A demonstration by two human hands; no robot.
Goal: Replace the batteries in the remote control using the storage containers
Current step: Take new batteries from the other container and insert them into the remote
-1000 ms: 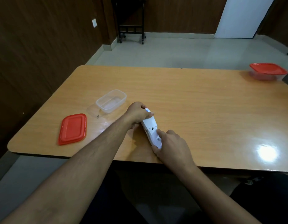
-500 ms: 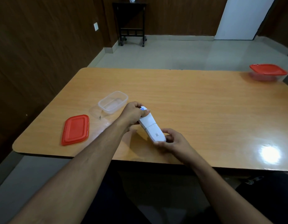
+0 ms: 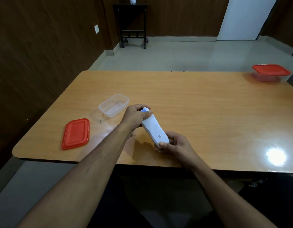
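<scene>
From the head view, looking down over a long orange-brown wooden table (image 3: 191,104), I see my two bare forearms reaching in from the near edge. My left hand (image 3: 135,115) curls around the far end of a slim white plastic remote control (image 3: 153,127), thumb lying across a small blue patch at that end, while my right hand (image 3: 172,143) pinches the near end between thumb and fingers. The remote is held between both hands just above the tabletop, near the front edge, its plain back face up with a small printed code square showing. Just beyond my left hand sits a clear rectangular plastic storage container (image 3: 114,105), open; I cannot make out anything inside it. Its flat red plastic lid (image 3: 75,134) lies separately to the left, near the table's edge. Far off at the right back corner stands a second clear container with a red lid fitted on (image 3: 271,71). I judge the step is closing or checking the battery cover. To do it well, I would keep the right hand steady as an anchor, press evenly along the back panel with the left thumb, and hold the remote low over the table in case it slips.
</scene>
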